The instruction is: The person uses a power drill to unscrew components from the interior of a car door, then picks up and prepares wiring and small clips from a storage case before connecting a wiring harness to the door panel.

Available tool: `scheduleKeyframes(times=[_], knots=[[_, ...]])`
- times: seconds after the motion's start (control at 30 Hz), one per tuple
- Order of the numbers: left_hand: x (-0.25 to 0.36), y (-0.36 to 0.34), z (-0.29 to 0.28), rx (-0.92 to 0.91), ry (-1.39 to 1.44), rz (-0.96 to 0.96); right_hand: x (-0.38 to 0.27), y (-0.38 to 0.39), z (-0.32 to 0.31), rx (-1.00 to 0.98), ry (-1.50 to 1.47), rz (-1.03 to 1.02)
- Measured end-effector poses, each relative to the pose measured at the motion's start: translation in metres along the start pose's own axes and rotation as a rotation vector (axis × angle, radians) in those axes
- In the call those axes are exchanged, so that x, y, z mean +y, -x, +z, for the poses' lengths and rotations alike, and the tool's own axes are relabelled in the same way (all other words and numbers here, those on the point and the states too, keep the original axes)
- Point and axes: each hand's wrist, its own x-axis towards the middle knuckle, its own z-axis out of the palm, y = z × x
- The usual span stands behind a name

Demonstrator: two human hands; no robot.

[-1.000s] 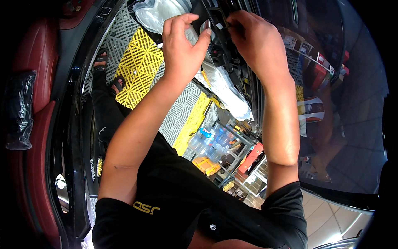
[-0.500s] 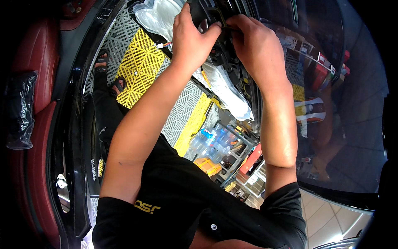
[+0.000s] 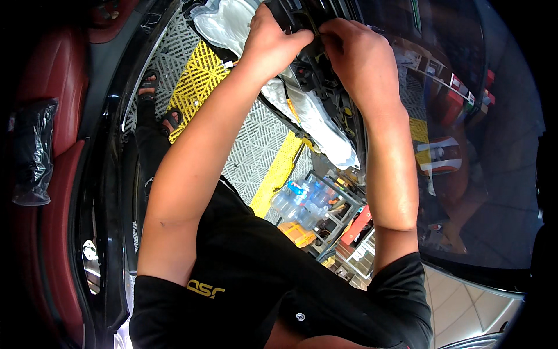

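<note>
Both my hands are raised to the inner side of a car door at the top of the view. My left hand is closed around the edge of a black plastic part, its thumb pointing right. Just right of it, my right hand is bent inward with its fingers pinched together beside a thin yellowish cable. What lies between those fingertips is hidden. Below the hands, a white padded sheet runs along the door, with black door parts next to it.
Dark window glass stands at my right, reflecting the room. On the left are a dark red seat and a clear-wrapped black item. Grey floor grating, a shelf rack and large clear bottles lie beyond. Sandalled feet show at left.
My view has shifted slightly. My left hand has turned a little and its thumb has come nearer my right hand, which stays almost in place.
</note>
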Motion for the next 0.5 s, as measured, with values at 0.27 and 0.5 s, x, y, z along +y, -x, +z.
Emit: scheduleKeyframes(times=[0.27, 0.5], knots=[[-0.014, -0.005, -0.006, -0.064, -0.108, 0.064, -0.009, -0.006, -0.007, 0.011, 0.019, 0.010], [-0.022, 0.024, -0.021, 0.098, 0.107, -0.228, -0.002, 0.001, 0.000, 0.034, 0.046, -0.038]])
